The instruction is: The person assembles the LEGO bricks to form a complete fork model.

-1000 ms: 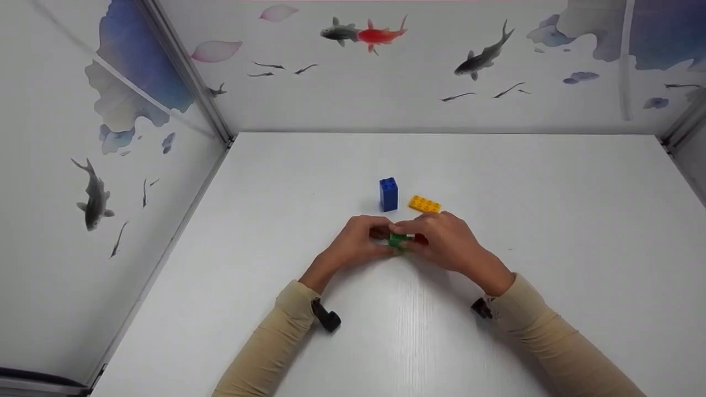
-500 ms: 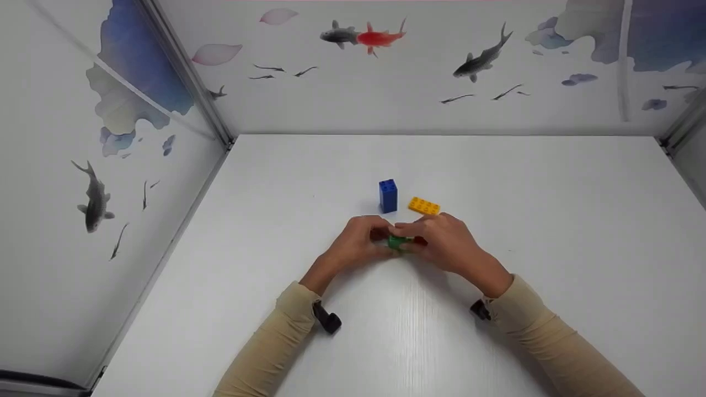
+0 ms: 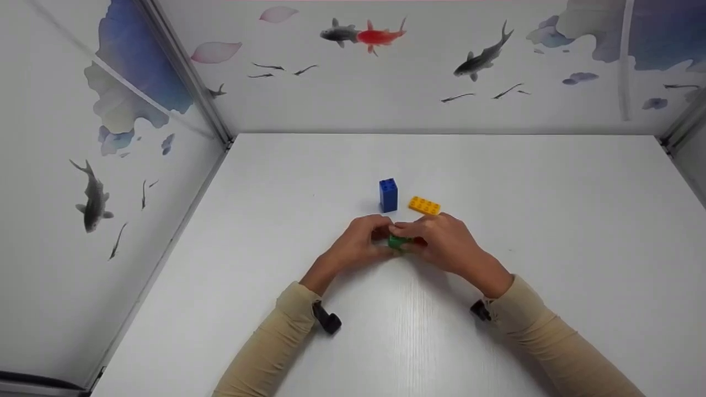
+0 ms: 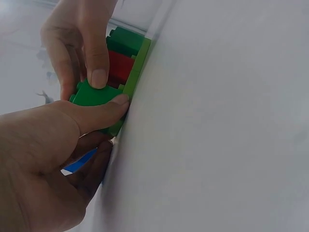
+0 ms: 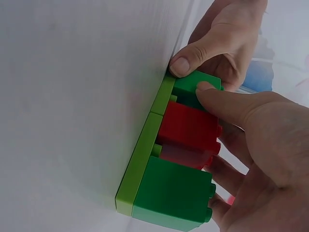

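Note:
In the right wrist view, lime-green building-block plates (image 5: pixel 137 169) lie end to end on the table and carry a green block (image 5: pixel 174 191), a red block (image 5: pixel 188 128) and a second green block (image 5: pixel 195 87). My left hand (image 3: pixel 361 242) grips the left end of this assembly, thumb along the lime plate and fingers behind. My right hand (image 3: pixel 444 242) pinches the left green block (image 4: pixel 94 96), its thumb on the near face; its other fingers are partly hidden behind the blocks. From the head view the hands cover most of the assembly.
A blue block tower (image 3: pixel 388 196) stands upright just beyond my hands. To its right a flat yellow studded plate (image 3: pixel 424 205) lies near my right knuckles. White panels with painted fish border the white table (image 3: pixel 276 182) at the back and left.

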The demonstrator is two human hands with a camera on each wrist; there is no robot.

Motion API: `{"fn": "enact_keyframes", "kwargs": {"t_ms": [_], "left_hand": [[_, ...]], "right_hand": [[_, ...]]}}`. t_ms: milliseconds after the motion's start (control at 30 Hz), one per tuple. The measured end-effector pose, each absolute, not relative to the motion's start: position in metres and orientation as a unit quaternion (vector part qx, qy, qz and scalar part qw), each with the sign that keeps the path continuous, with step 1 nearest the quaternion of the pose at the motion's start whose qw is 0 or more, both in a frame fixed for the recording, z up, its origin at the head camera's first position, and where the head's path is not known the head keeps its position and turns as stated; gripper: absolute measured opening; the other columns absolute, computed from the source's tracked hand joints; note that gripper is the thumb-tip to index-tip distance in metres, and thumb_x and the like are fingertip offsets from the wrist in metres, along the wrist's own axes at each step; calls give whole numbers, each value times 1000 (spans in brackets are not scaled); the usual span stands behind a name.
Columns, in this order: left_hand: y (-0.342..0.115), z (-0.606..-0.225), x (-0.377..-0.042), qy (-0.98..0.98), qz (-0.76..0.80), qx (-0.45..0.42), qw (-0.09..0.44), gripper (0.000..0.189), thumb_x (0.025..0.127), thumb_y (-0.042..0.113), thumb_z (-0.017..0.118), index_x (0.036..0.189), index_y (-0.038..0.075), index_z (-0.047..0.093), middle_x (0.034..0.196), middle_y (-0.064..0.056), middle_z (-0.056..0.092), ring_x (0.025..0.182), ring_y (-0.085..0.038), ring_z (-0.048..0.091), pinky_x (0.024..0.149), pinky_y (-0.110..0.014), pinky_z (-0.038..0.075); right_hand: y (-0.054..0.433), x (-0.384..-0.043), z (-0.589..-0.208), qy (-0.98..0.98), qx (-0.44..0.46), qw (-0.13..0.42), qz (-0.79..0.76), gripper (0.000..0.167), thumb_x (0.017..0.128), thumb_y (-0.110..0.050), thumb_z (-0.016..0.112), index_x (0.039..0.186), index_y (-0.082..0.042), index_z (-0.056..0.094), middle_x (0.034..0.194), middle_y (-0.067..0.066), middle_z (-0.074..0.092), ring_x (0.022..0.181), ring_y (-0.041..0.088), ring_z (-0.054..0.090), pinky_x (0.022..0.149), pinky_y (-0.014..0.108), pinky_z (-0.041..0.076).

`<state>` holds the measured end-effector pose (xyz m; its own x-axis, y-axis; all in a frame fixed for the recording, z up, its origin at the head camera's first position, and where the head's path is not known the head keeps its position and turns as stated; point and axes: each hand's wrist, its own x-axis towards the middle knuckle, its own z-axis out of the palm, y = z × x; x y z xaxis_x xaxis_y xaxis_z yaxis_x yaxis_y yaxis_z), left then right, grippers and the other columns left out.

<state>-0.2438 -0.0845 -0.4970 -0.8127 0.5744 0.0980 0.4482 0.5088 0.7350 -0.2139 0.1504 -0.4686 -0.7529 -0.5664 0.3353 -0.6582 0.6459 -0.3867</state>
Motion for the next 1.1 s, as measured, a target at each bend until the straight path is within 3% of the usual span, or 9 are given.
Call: {"fn": "enact_keyframes", "kwargs": {"t_ms": [200, 367, 433, 500, 733, 900, 1100], "left_hand": [[-83, -497, -242, 864, 393, 306, 77, 31, 95, 22, 87, 122, 14, 73, 114, -1, 73, 101, -16, 63, 93, -29, 56], [-84, -497, -240, 870, 387, 297, 72, 31, 94, 23, 88, 122, 17, 76, 114, 1, 74, 101, -15, 62, 93, -27, 56], [-83, -496, -240, 872, 389, 288, 76, 31, 93, 23, 89, 121, 17, 77, 113, 1, 73, 100, -15, 62, 92, -27, 56], [-82, -495, -240, 874, 391, 277, 82, 32, 92, 22, 89, 121, 17, 77, 113, 2, 73, 101, -15, 62, 93, -27, 56], [-81, -492, -240, 877, 402, 241, 104, 35, 89, 21, 92, 120, 17, 79, 113, 2, 73, 104, -14, 64, 98, -28, 58], [-81, -493, -239, 877, 408, 229, 115, 35, 89, 20, 92, 121, 16, 79, 113, 2, 73, 105, -13, 66, 101, -28, 58], [-81, -493, -239, 877, 412, 214, 123, 35, 89, 19, 92, 121, 17, 78, 116, 3, 72, 107, -14, 67, 103, -29, 59]], "right_hand": [[152, -214, -468, -904, 334, 70, 257, 43, 91, -19, 89, 132, -23, 78, 126, -1, 80, 107, 20, 80, 81, 38, 66], [153, -215, -467, -909, 322, 39, 262, 44, 92, -20, 88, 135, -24, 78, 113, -2, 84, 82, 14, 73, 68, 26, 56], [154, -215, -467, -910, 314, 24, 270, 44, 93, -20, 88, 135, -25, 78, 109, -2, 84, 80, 12, 68, 68, 26, 53], [155, -216, -467, -908, 308, 9, 283, 44, 93, -19, 88, 136, -25, 78, 109, -2, 83, 84, 12, 69, 74, 28, 57], [165, -223, -465, -890, 323, -55, 318, 49, 98, -18, 82, 145, -27, 71, 132, -6, 77, 100, 14, 68, 89, 33, 61], [178, -226, -462, -884, 325, -98, 320, 59, 99, -12, 80, 155, -20, 61, 137, 2, 74, 110, 21, 68, 98, 41, 64], [194, -226, -464, -898, 298, -117, 301, 68, 96, -16, 84, 157, -14, 56, 140, 8, 72, 125, 27, 67, 110, 50, 59]]}}
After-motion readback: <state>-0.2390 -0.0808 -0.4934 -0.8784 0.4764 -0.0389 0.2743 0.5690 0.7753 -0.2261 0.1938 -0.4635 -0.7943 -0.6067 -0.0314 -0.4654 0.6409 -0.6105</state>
